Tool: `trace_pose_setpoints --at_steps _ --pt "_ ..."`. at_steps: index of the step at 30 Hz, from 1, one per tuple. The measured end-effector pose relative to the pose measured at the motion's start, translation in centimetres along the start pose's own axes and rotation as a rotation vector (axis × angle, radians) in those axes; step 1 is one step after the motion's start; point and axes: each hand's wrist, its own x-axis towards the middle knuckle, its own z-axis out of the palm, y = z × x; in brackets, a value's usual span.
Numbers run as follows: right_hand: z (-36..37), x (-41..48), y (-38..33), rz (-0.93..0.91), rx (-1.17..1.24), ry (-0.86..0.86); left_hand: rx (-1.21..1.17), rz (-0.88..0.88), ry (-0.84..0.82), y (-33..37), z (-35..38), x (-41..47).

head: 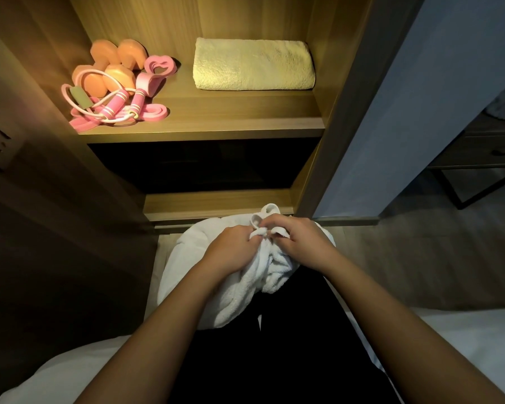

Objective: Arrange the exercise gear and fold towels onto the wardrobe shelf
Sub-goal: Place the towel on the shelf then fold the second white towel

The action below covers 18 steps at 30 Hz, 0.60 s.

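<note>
The white towel (239, 287) lay bunched on the person's lap, below the wardrobe shelf (216, 123). To fold it well, one hem should be located, its corners matched, and the cloth drawn flat before doubling. The left hand (231, 249) and right hand (301, 243) sat close together, fingers curled, each pinching the towel's upper edge. A folded yellow towel (254, 65) and the dumbbells (111, 65) rested on the shelf.
</note>
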Motion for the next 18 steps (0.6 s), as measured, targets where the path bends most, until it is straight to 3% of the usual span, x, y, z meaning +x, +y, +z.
trace_pose_setpoints --at_steps 9,13,16,18 --pt "-0.1 0.1 -0.5 -0.043 -0.024 0.000 -0.079 -0.068 0.023 -0.5 -0.2 -0.2" --pt "0.1 0.6 -0.5 -0.018 -0.201 -0.040 -0.098 -0.120 0.049 -0.1 0.1 -0.5" --pt "-0.2 0.9 -0.3 0.036 -0.285 -0.002 -0.275 -0.087 0.083 0.0 -0.5 -1.2" --pt "-0.8 0.7 -0.3 0.064 -0.189 0.056 -0.373 -0.058 0.079 0.1 -1.4 -1.7"
